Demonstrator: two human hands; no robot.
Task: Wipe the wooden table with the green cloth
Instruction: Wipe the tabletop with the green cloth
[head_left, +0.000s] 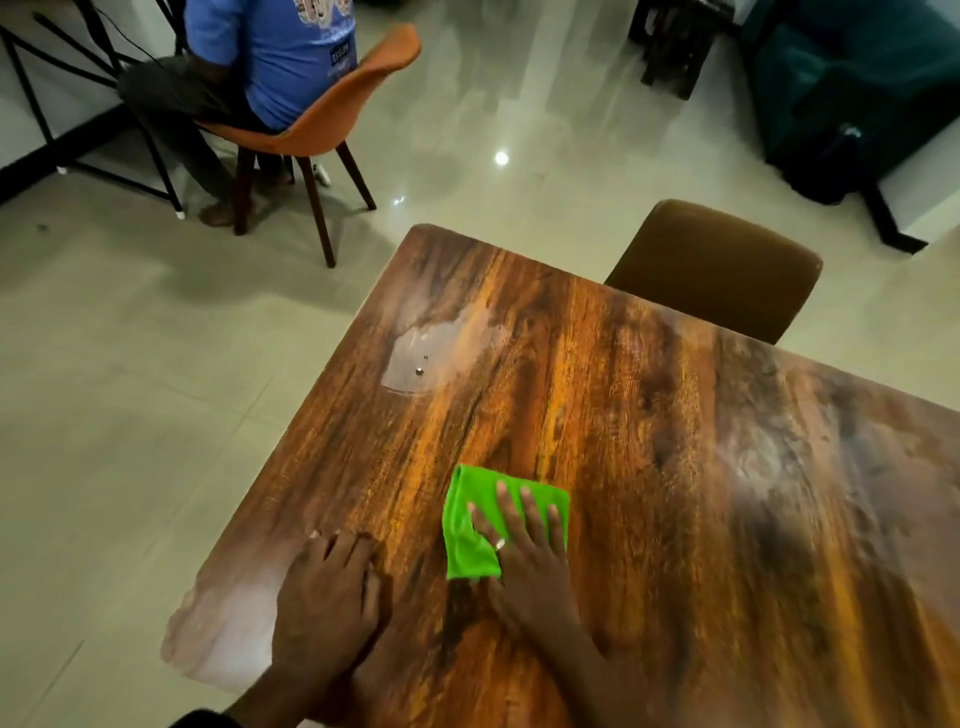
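Note:
A bright green cloth (470, 535), folded into a square, lies flat on the wooden table (649, 441) near its front. My right hand (524, 556) presses down on the cloth with fingers spread, covering its right half. My left hand (327, 587) rests flat on the bare wood to the left of the cloth, close to the table's left edge, holding nothing. A pale wet patch (431, 358) with a small bead in it shines near the table's far left corner.
A brown padded chair (717, 265) is tucked at the table's far side. A person in a blue shirt sits on an orange chair (332, 119) beyond the table at the upper left. Dark furniture (852, 88) stands at the upper right on the glossy tiled floor.

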